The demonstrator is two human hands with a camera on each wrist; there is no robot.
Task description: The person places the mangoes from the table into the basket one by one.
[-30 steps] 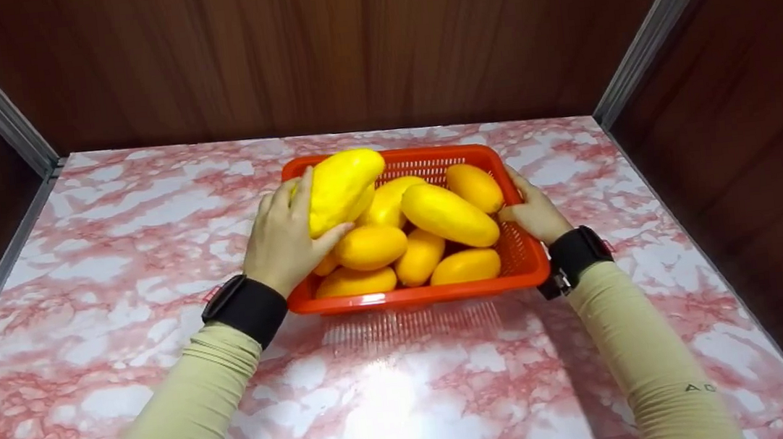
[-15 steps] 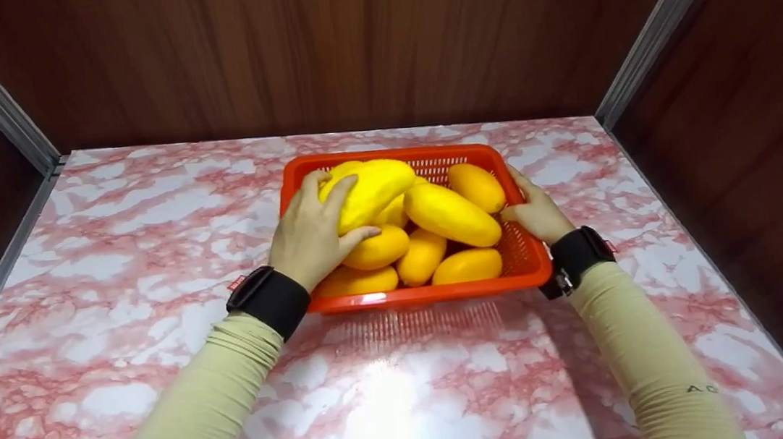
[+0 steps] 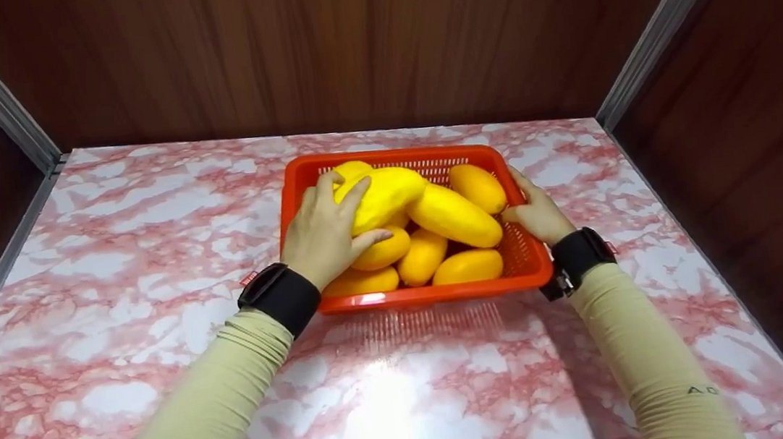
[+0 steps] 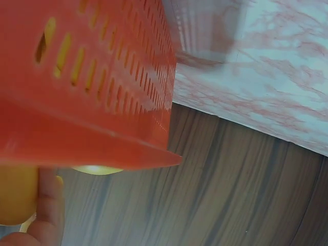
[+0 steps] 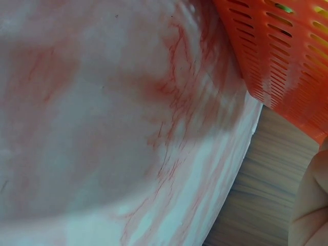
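An orange-red plastic basket (image 3: pixel 435 293) with slotted walls holds several yellow and orange-yellow mangoes. My left hand (image 3: pixel 323 230) grips a large bright yellow mango (image 3: pixel 392 192) at the basket's left side, thumb in front and fingers over its back. That mango lies over the others and touches a long yellow mango (image 3: pixel 454 215). In the left wrist view, a finger (image 4: pixel 49 210) shows beyond the basket rim beside a mango (image 4: pixel 18 195). My right hand (image 3: pixel 538 211) holds the basket's right rim, with the thumb on the inner side and the fingers outside, partly hidden.
The basket stands on a pink and white marbled table (image 3: pixel 148 259). A brown wood-grain panel (image 3: pixel 344 50) rises behind it, with dark side panels (image 3: pixel 775 135) and grey metal corner posts. A bright reflection lies on the tabletop in front.
My left hand has moved right with the large yellow mango and lowered it over the other mangoes, uncovering another yellow one behind. The right hand has stayed on the rim.
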